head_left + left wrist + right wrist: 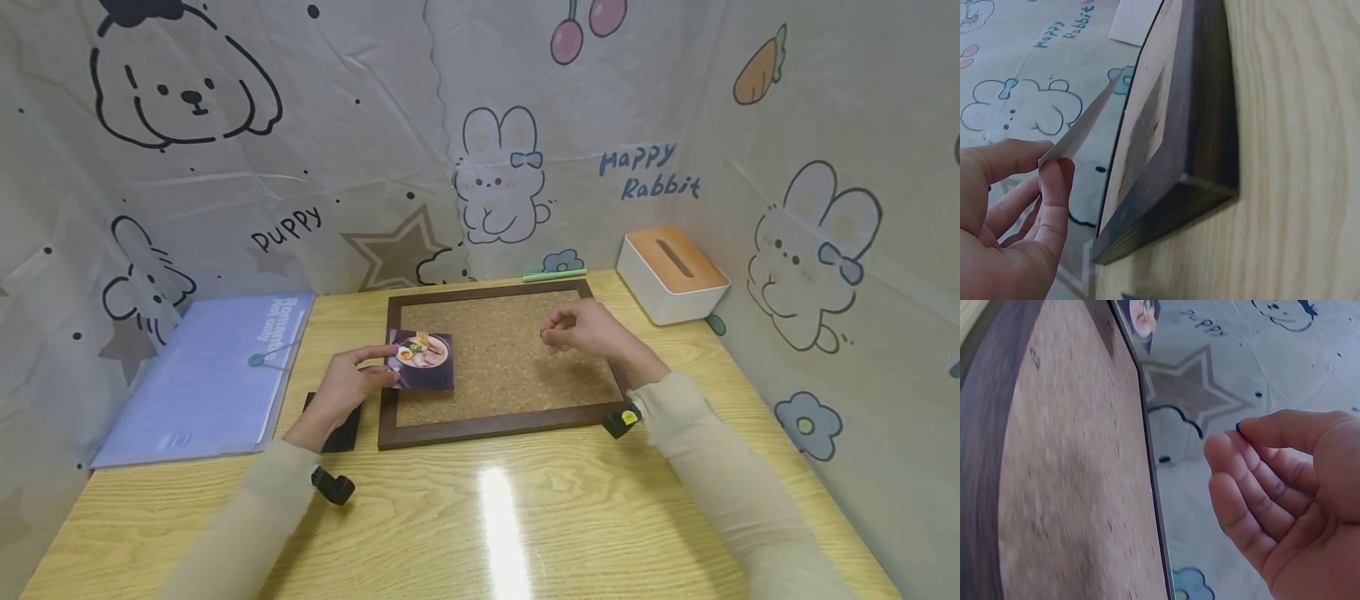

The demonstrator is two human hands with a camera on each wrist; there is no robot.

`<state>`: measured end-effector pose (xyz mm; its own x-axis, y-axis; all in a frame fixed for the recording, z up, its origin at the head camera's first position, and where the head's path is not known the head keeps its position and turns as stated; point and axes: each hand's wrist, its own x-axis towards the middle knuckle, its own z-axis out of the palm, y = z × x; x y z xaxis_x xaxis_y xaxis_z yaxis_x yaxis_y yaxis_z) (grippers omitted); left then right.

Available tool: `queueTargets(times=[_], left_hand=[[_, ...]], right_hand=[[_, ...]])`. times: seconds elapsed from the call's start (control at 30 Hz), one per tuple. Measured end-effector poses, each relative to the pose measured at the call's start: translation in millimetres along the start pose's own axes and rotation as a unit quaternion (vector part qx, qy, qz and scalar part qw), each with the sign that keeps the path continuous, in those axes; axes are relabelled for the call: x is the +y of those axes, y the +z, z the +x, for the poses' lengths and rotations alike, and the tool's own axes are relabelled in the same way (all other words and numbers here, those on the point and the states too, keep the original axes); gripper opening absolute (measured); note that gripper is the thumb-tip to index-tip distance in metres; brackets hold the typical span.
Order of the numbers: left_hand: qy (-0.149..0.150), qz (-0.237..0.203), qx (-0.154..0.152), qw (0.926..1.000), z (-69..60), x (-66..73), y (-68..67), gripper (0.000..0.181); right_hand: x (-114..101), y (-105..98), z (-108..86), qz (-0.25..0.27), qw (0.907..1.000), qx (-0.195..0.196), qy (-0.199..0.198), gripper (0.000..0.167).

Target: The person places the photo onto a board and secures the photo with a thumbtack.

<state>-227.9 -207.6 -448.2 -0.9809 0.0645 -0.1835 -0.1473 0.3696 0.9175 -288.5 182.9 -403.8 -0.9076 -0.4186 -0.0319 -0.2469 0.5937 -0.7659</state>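
My left hand pinches the left edge of a square photo of a noodle bowl between thumb and fingers. In the left wrist view the photo stands tilted, apart from the board's surface. It hovers over the left part of a cork board with a dark wooden frame. Over the board's right part is my right hand, raised off the cork. Its thumb and fingertips pinch a tiny blue thing; most of it is hidden, so its kind cannot be told.
A blue document folder lies at the left. A flat black item sits partly under my left wrist. Behind the board lies a green pen. At the back right stands a white tissue box with an orange-brown lid. Printed fabric surrounds the table.
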Motion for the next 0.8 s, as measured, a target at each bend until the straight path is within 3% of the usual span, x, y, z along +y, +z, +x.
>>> queueTargets(times=[0.27, 0.4, 0.53, 0.8], left_hand=[[-0.024, 0.021, -0.017, 0.9994, -0.9, -1.1, 13.9, 0.046], [-0.006, 0.048, -0.018, 0.9987, -0.3, -1.5, 19.3, 0.042], [0.008, 0.086, 0.000, 0.9962, 0.9, -1.2, 24.8, 0.041], [0.031, 0.135, 0.020, 0.9902, 6.4, -3.6, 34.7, 0.042]], right_hand=[[-11, 21, 11.5, -0.007, 0.9999, -0.010, -0.003, 0.013], [-16, 32, 19.2, -0.018, 0.9996, -0.019, 0.006, 0.012], [-20, 42, 27.0, -0.013, 0.9994, -0.027, 0.016, 0.012], [-23, 64, 44.3, -0.002, 0.9993, -0.037, 0.005, 0.012]])
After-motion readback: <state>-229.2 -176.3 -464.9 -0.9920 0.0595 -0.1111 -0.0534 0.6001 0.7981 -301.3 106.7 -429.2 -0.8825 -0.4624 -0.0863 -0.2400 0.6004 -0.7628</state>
